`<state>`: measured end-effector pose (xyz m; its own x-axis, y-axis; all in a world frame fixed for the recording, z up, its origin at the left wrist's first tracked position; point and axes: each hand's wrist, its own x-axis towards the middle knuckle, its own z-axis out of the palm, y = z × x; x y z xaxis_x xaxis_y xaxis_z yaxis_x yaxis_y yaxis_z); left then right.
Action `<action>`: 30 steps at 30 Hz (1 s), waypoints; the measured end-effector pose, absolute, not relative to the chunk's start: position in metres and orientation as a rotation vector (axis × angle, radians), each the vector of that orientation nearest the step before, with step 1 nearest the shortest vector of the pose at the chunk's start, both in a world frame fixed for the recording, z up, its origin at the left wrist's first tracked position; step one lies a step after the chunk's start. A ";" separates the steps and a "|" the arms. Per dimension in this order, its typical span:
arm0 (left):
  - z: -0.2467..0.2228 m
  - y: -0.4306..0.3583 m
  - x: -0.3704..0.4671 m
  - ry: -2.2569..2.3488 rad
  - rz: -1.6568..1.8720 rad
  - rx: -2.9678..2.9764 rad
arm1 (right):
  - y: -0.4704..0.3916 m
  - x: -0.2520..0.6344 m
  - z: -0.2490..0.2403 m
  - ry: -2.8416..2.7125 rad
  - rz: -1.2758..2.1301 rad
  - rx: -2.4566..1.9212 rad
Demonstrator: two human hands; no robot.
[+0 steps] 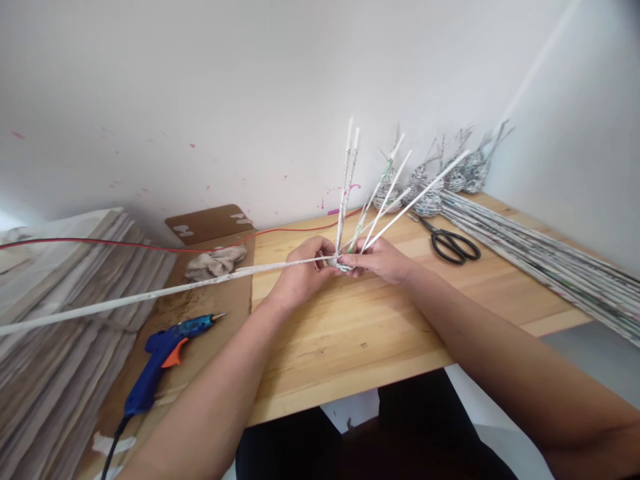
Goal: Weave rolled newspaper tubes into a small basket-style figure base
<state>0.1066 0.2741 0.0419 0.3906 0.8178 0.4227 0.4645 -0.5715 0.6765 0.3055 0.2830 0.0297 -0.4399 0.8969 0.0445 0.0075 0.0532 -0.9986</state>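
Observation:
A small woven base of rolled paper sticks [344, 265] is held between my two hands above the table. My left hand [306, 270] has its fingers closed on the base's left side. From that side a long paper stick [165, 294] runs out past the left edge of the view. Pinched on the right side of the base, my right hand [383, 261] has its thumb on the weave. Several upright paper sticks [393, 189] fan up and to the right from the base. Fingertips hide part of the weave.
Black scissors [455, 245] lie on the wooden table [345, 347], beside a bundle of paper sticks [540, 267]. Several woven pieces [425, 180] stand by the wall. At left are a blue glue gun [167, 353], a rag [215, 262] and stacked paper [65, 320]. A red cord [125, 244] crosses behind.

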 end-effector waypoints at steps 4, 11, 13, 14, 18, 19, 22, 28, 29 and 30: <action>0.040 0.275 0.105 1.127 0.948 2.343 | 0.283 0.304 0.029 -1.595 1.502 -0.955; 0.037 0.278 0.104 1.148 0.807 2.337 | 0.282 0.303 0.031 -1.678 1.490 -0.969; 0.038 0.279 0.103 1.151 0.749 2.343 | 0.281 0.303 0.031 -1.690 1.481 -0.991; 0.040 0.279 0.102 1.143 0.715 2.343 | 0.281 0.303 0.030 -1.694 1.477 -1.001; 0.045 0.280 0.097 1.083 0.645 2.322 | 0.283 0.303 0.027 -1.692 1.468 -1.012; 0.045 0.280 0.096 1.078 0.639 2.312 | 0.283 0.303 0.027 -1.689 1.471 -1.013; 0.044 0.281 0.095 1.091 0.627 2.292 | 0.284 0.302 0.025 -1.677 1.471 -1.026; 0.036 0.284 0.095 1.156 0.666 2.191 | 0.284 0.301 0.025 -1.676 1.472 -1.033; 0.035 0.284 0.095 1.157 0.678 2.167 | 0.283 0.301 0.026 -1.681 1.470 -1.036; 0.034 0.284 0.095 1.156 0.691 2.146 | 0.283 0.301 0.026 -1.689 1.466 -1.039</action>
